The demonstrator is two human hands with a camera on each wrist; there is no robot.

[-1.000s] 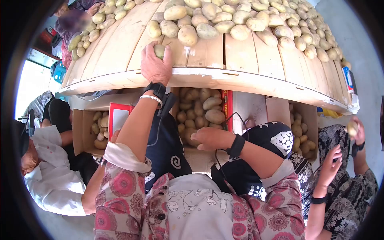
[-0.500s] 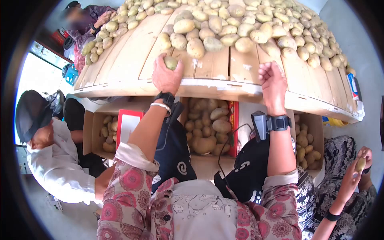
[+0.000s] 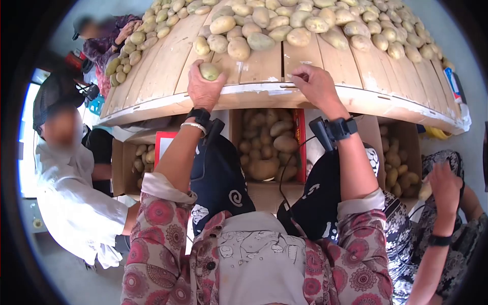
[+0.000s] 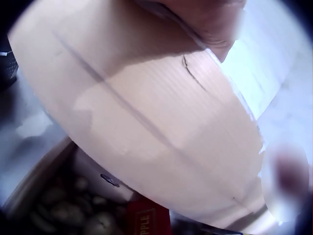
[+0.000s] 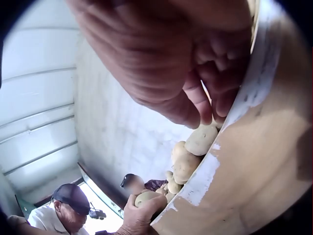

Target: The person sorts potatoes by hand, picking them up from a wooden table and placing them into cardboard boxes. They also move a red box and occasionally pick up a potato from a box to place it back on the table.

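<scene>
My left hand [image 3: 205, 87] grips a greenish potato [image 3: 209, 71] above the front edge of the wooden table [image 3: 168, 101]. The right wrist view catches the same potato [image 5: 146, 197] in that hand; the left wrist view has only part of the hand [image 4: 210, 22], its potato hidden. My right hand [image 3: 317, 89] is over the table edge to the right, fingers loosely bent, with no potato visible in it. Seen close in the right wrist view, the right hand [image 5: 166, 58] has its fingertips down near the table rim.
Many potatoes [image 3: 300, 36] lie piled across the back of the table. Below its edge stand boxes of potatoes, one between the knees [image 3: 262, 168], others at left [image 3: 122, 168] and right [image 3: 401, 173]. People sit at the left [image 3: 76, 173] and right [image 3: 437, 213].
My right hand has risen from the middle box to the table, then shifted left along its edge. The left hand still grips its potato. The person at left has turned the head.
</scene>
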